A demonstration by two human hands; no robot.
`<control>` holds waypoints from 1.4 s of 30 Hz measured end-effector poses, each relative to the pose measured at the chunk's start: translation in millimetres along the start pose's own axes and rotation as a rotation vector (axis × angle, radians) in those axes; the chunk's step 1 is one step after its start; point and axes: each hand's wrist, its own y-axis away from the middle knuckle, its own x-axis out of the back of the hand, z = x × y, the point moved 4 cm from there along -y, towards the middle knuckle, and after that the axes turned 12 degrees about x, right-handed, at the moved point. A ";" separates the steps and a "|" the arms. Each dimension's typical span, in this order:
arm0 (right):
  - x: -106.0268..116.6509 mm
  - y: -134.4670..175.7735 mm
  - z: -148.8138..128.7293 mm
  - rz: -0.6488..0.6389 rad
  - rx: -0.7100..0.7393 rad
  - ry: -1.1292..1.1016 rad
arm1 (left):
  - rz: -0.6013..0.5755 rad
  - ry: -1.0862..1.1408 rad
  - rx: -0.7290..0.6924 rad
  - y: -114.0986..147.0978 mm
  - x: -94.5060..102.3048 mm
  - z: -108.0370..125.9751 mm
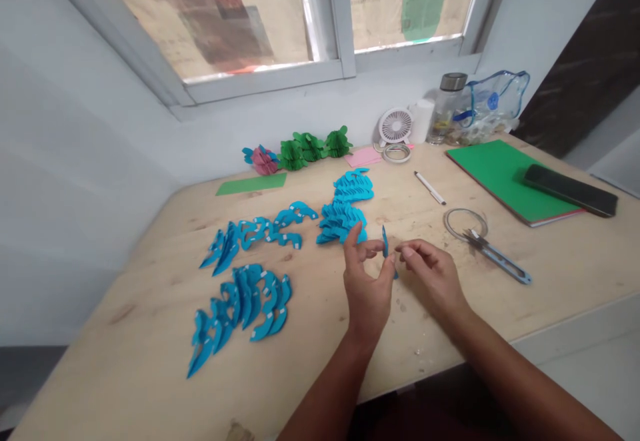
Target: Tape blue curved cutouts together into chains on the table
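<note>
Between thumb and fingers, my left hand (pixel 369 287) pinches a blue paper cutout (pixel 385 242), seen nearly edge-on above the table. Just to its right, my right hand (pixel 434 273) has thumb and forefinger pressed together close to the cutout; whatever lies between those fingertips is too small to make out. Behind my left hand lie two bunches of folded blue paper pieces (pixel 342 221). More blue cutouts with small white patches spread leftward, in a back row (pixel 255 229) and a front row (pixel 250 297).
Paper figures (pixel 307 147) line the wall beside a green strip (pixel 253 184). Toward the right are a small fan (pixel 395 125), tape roll (pixel 397 153), pen (pixel 429 187), thread snips (pixel 500 259), wire ring (pixel 453 222), bottle (pixel 447 109), green sheets (pixel 495 174) and phone (pixel 570 189).
</note>
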 end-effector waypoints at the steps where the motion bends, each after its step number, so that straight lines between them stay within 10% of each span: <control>1: 0.4 -0.8 2.7 0.027 -0.039 -0.050 | -0.023 -0.017 -0.012 1.2 -1.7 0.2; 42: -6.7 1.0 16.0 0.026 -0.282 -0.526 | -0.243 0.124 0.124 0.7 -12.6 -4.6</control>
